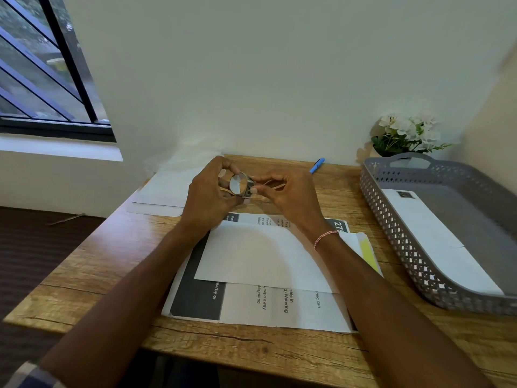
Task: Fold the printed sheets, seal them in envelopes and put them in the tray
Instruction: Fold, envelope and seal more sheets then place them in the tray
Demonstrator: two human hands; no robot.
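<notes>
The left hand [212,189] curls its fingers round a small roll of tape [239,184] above the worktop [98,261]. The right hand [291,197] pinches the loose tape end [272,186]. Below the hands, a white envelope [260,253] lies on the printed sheets [251,306]. The grey tray [391,219] on the right holds another envelope [436,242]. A blue pen [317,165] and white flowers [405,133] sit at the back.
</notes>
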